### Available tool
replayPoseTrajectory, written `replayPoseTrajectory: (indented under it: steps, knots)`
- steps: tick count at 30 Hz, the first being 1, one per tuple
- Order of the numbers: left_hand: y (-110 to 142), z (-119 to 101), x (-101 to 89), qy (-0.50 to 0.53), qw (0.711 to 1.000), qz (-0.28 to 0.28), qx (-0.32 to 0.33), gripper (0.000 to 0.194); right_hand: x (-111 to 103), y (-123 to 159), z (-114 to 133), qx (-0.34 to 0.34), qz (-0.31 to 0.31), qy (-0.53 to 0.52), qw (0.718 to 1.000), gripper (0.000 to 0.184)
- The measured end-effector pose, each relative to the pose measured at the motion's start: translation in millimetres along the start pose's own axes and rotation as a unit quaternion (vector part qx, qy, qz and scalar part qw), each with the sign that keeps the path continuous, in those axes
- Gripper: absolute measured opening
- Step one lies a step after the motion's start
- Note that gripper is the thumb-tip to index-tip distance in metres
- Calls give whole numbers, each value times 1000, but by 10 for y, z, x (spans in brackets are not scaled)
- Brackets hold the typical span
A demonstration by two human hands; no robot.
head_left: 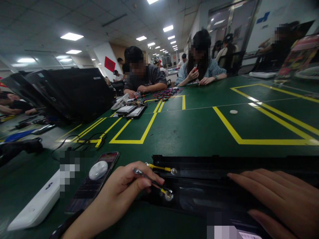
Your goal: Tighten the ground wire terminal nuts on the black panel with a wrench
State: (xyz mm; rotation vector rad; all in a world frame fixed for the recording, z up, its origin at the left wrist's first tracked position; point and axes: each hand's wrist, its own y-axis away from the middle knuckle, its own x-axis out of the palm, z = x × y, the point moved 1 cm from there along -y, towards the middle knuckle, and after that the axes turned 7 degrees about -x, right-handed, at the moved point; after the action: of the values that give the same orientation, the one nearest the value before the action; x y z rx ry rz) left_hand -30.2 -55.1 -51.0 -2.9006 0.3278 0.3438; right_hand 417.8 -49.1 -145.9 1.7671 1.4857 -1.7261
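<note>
Metal tool (155, 183) in left hand (131, 186); right hand (281, 197) on black panel (201, 196).

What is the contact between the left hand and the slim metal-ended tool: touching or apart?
Touching. The head view shows the left hand pinching the slim metal-ended tool between thumb and fingers.

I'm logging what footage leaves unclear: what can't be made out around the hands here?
Slim metal tool, head view: partly covered by the left hand.
Black panels, head view: partly hidden by the right hand.
Right forearm, head view: cut off by the picture edge.
Phone at left, head view: screen contents too blurred to read.
</note>
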Motion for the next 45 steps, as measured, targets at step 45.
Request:
replayPoseTrajectory:
  steps: [45]
  knots:
    - [209, 146, 21, -261, 957, -33, 122, 41, -5, -25, 11, -18, 8, 25, 1000, 98]
